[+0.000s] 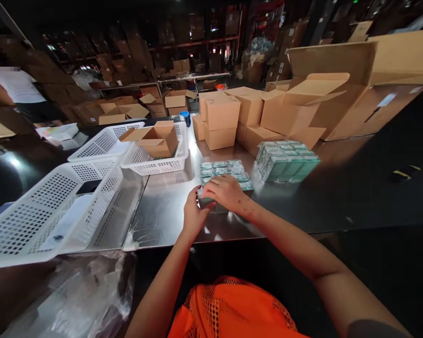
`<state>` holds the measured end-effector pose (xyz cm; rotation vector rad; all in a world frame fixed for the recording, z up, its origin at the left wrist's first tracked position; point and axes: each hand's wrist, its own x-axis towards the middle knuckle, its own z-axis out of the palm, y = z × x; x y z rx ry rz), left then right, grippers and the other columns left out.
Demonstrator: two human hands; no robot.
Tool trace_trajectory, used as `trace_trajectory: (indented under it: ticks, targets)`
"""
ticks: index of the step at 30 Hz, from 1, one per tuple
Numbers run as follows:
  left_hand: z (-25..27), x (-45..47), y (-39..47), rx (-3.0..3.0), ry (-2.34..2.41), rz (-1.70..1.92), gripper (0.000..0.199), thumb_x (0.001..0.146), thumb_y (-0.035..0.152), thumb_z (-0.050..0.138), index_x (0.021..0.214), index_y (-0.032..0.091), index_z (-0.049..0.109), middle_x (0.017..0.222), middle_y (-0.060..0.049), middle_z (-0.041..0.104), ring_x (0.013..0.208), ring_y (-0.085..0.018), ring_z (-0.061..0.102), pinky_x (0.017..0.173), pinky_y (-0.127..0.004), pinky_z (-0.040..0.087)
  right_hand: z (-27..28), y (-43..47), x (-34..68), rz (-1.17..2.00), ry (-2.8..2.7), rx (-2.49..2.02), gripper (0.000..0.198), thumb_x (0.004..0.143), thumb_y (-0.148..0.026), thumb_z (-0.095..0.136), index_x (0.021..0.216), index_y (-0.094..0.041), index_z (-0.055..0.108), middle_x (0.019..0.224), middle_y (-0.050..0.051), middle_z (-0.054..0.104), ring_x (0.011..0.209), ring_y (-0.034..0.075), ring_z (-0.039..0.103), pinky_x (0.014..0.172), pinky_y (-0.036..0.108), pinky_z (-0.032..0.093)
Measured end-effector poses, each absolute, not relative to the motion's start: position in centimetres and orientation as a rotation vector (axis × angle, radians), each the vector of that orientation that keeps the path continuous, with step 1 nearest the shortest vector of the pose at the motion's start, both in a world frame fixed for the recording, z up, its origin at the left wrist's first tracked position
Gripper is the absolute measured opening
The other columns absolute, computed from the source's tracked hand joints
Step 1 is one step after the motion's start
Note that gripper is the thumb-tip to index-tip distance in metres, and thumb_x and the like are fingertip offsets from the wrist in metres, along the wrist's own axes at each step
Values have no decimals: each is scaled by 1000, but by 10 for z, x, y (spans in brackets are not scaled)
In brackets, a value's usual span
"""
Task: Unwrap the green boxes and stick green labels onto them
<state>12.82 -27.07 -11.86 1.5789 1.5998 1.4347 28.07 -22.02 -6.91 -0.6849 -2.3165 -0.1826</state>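
Note:
A wrapped block of small green boxes (245,177) sits on the metal table in front of me, under my hands. My left hand (193,213) grips its near left corner, thumb along the front and fingers up the side. Curled over the same corner from above, my right hand (225,191) has its fingertips on a green box, close to the left fingers. That corner is partly covered by my hands. Right of it stands a second, taller block of green boxes (291,164) in clear, wrinkled film.
White perforated baskets (105,180) stand at the left, one holding a phone (89,187) and paper, another an open carton (160,140). Brown cartons (223,112) are stacked behind the blocks. A large open carton (345,103) is at the right. Clear plastic (88,291) hangs front left. Another person (16,87) stands far left.

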Motion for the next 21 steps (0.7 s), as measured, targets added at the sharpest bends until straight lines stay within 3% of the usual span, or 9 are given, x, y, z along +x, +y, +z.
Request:
trace_trajectory:
  ticks: [2, 5, 8, 12, 16, 19, 21]
  targets:
    - [-130, 130, -269, 1556, 1613, 1462, 57, 64, 31, 83, 116, 22, 62, 112, -8, 71, 98, -23, 66, 86, -38, 52, -63, -221, 282, -74, -2317, -722, 12, 93, -28, 71, 86, -19, 71, 83, 0, 72, 81, 16, 61, 76, 32, 33]
    - [-146, 127, -270, 1515, 1615, 1485, 43, 67, 37, 81, 103, 21, 64, 99, -5, 71, 88, -22, 65, 78, -35, 51, -52, -225, 285, -4, -2397, -768, 20, 85, -38, 79, 92, -19, 74, 91, 3, 73, 91, 22, 61, 81, 35, 32]
    - [-156, 122, -272, 1481, 1624, 1460, 41, 66, 43, 82, 95, 20, 64, 88, -3, 69, 79, -20, 64, 71, -33, 50, -41, -231, 286, 100, -2432, -771, 10, 89, -25, 73, 80, -21, 74, 84, 1, 73, 91, 21, 61, 84, 37, 31]
    - [-159, 120, -273, 1455, 1590, 1471, 44, 67, 44, 83, 99, 20, 65, 91, -2, 70, 81, -20, 64, 72, -32, 50, -25, -236, 287, 283, -2280, -769, 11, 93, -24, 67, 86, -19, 73, 88, 1, 73, 90, 18, 62, 84, 35, 35]
    - [-156, 121, -274, 1434, 1506, 1526, 45, 68, 46, 82, 102, 21, 66, 94, -2, 71, 86, -20, 65, 77, -33, 52, -17, -235, 282, 172, -2492, -851, 6, 87, -26, 75, 88, -19, 74, 106, 5, 73, 106, 25, 57, 88, 39, 32]
    - [-149, 122, -273, 1419, 1439, 1573, 47, 68, 45, 82, 105, 22, 66, 98, -3, 71, 90, -20, 65, 80, -33, 52, -18, -234, 277, 155, -2600, -894, 16, 88, -11, 68, 76, -20, 72, 96, 2, 73, 102, 24, 56, 86, 39, 31]
    - [-142, 123, -273, 1433, 1420, 1601, 46, 68, 44, 82, 105, 22, 65, 100, -3, 71, 93, -21, 65, 83, -35, 52, -18, -233, 275, 151, -2565, -881, 16, 91, -9, 64, 80, -19, 69, 95, 1, 73, 102, 23, 56, 86, 38, 31]
